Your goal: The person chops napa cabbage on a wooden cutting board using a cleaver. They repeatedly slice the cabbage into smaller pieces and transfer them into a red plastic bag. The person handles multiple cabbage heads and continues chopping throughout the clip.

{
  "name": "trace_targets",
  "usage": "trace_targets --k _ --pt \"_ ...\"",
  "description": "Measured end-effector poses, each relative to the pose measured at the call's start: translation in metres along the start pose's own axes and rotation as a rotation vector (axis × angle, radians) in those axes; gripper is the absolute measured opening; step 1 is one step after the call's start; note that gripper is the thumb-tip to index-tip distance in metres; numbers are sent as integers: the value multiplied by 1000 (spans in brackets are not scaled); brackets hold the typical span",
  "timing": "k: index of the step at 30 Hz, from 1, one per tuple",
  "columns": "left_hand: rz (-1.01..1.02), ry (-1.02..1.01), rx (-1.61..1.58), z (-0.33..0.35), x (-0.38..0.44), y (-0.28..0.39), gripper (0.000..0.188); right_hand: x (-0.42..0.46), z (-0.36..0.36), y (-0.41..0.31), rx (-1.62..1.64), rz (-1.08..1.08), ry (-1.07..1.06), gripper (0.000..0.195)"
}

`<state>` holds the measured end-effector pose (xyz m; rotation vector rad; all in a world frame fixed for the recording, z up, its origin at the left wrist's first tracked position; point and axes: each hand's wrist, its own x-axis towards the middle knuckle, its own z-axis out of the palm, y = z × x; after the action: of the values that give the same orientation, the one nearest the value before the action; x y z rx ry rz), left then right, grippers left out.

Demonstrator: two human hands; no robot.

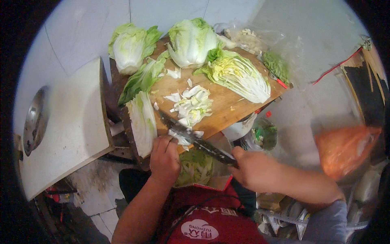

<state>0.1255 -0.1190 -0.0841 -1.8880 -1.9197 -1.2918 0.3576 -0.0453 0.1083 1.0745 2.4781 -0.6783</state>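
Observation:
My right hand is closed around the handle of a dark cleaver-like kitchen knife, its blade reaching up and left over the near part of a wooden cutting board. Bent fingers of my left hand rest at the board's near edge, by the lower end of a napa cabbage wedge and white cabbage pieces beside the blade. A pile of chopped cabbage lies beyond the knife. Farther back are a cut cabbage half, two cabbage heads and a loose green leaf.
Below the board's near edge, a box holds cut cabbage. A white-topped table with a metal bowl stands left. A red-handled tool lies at the board's right edge; an orange plastic bag is at right.

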Motion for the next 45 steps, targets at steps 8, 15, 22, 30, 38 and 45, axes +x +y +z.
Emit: trace_targets --k 8,15,22,30,38,45 --pt "-71 -54 38 -15 4 26 26 20 35 28 136 -133 185 35" --pt "-62 31 20 -2 -3 15 24 -10 32 15 266 -52 241 37" --pt "-63 25 3 -4 -4 11 23 -21 17 6 176 -23 188 35" --pt "-77 34 -60 -8 0 12 14 -9 12 -5 49 -16 127 33" --pt "-19 28 5 -7 -2 14 16 14 36 -4 86 44 25 35" --pt "12 96 -69 -4 -5 5 20 -2 48 11 217 -82 278 35"
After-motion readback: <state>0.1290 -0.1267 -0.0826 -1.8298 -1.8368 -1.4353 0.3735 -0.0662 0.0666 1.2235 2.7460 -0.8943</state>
